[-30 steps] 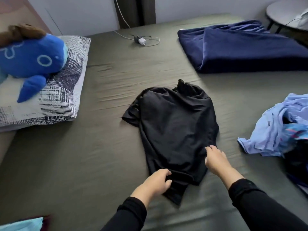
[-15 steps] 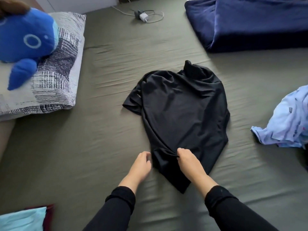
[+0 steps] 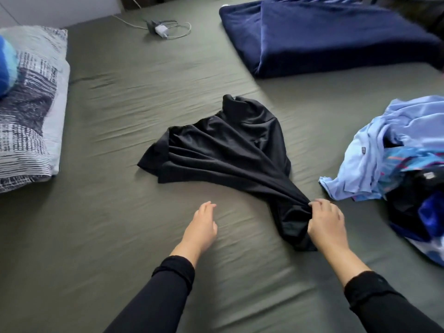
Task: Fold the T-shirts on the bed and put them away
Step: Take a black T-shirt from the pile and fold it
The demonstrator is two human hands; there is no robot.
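Black T-shirt [image 3: 223,150] lies mid-bed on the olive sheet [image 3: 120,116], upper part flat, lower part drawn into a bunched rope toward the near right. Right hand [image 3: 326,224] pinches that gathered hem, fingers curled round the cloth; the taut pleats fanning from the grip suggest a pull to drag or straighten the shirt before folding. Left hand [image 3: 201,227] holds nothing, fingers relaxed and loosely spread just over the sheet beside the shirt, probably ready to take the other hem corner. Heap of light-blue and mixed clothes [image 3: 396,150] waits at right, apart from the shirt. Folding looks barely begun: 1 shirt in hand, none visibly folded.
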